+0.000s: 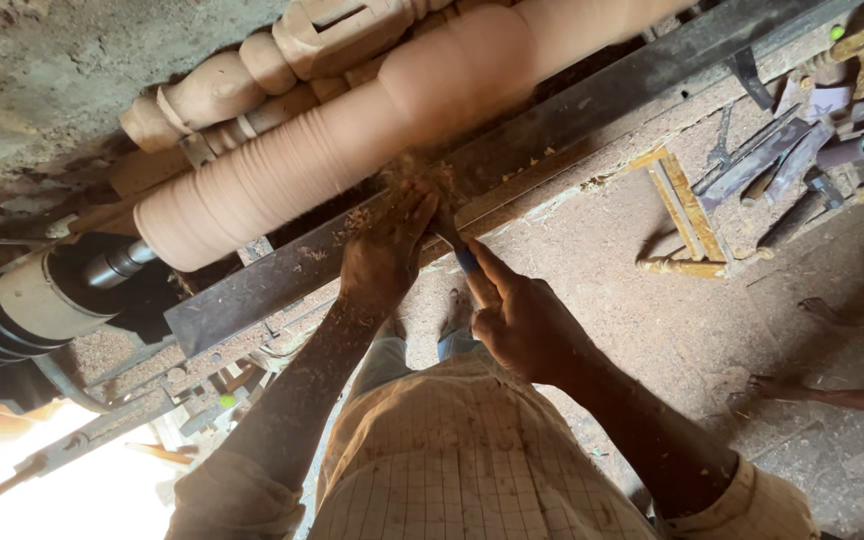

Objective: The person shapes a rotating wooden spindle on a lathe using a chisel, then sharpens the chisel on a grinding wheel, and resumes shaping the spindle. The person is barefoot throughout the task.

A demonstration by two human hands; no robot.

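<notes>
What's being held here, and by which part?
A turning chisel: the right hand grips its blue handle, the left hand presses its blade end on the tool rest.

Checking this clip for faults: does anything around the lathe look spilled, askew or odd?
Sawdust and shavings cover the floor and cling to the left hand on the metal tool rest. Tools lie scattered at right. A bystander's bare feet are nearby.

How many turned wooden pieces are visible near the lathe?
2. One long wooden spindle is mounted on the lathe, just above both hands. One finished carved spindle lies behind it, near the wall. More may be hidden behind them.
</notes>
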